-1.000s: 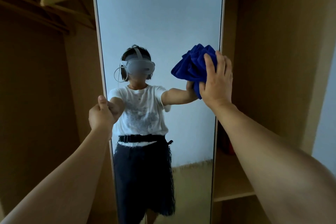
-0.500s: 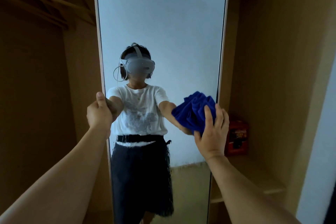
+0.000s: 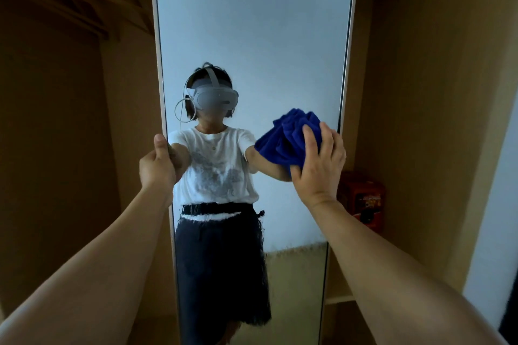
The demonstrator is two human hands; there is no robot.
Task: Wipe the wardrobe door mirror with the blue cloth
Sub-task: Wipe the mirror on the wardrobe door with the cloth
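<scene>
Your right hand (image 3: 319,168) squeezes the soft, light blue cloth (image 3: 288,137) against the mirror (image 3: 252,36), near its right edge. Your left hand (image 3: 157,165) probably grips its left edge.

Both forearms are bare, with no sleeves, watch or rings showing on the left hand (image 3: 157,168) or right hand (image 3: 319,173). The reflection shows a grey headset (image 3: 215,98) with a top strap and a looping cable, a white short-sleeved T-shirt (image 3: 213,165) with a faded grey print, a black belt (image 3: 215,208) and a dark knee-length skirt (image 3: 221,269).

At the right of the frame, a wooden wardrobe shelf (image 3: 337,293) carries a red box (image 3: 364,199).
</scene>
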